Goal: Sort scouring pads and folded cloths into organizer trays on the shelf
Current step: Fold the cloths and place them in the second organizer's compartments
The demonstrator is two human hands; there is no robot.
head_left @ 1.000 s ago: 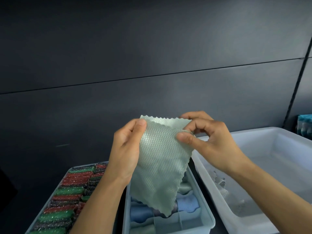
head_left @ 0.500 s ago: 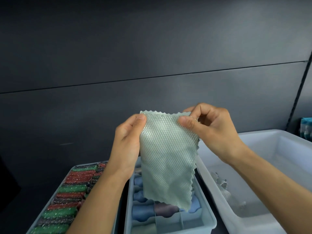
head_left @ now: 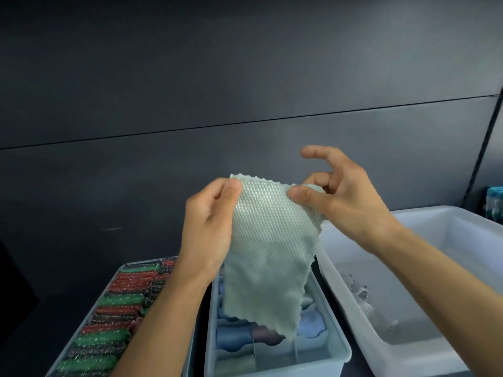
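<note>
Cloth [head_left: 269, 248], pale green and waffle-textured, hangs unfolded in the air above the trays, held by its top edge.

We record the rest from largest to smallest. The bin [head_left: 462, 235] at the right holds little that we can see: one greyish scrap [head_left: 362, 295] lies against its left wall. The pad tray [head_left: 86, 322] at the left is packed with rows of red, green and dark pads [head_left: 119, 300]; we find no open slot in the visible part. The cloth tray [head_left: 336, 333] in the middle holds folded blue and mauve cloths [head_left: 234, 336] in its farther compartments, while the nearest compartments look largely bare.

The left hand [head_left: 209, 221] pinches the cloth's top left corner between the thumb and curled fingers. The right hand [head_left: 343, 197] pinches the top right corner between the thumb and one finger behind; its forefinger is lifted clear and the other fingers are spread loosely.

Our assessment: pads appear done and cloths are mostly done. This cloth remains to be folded and slotted, and the scrap after it.
</note>
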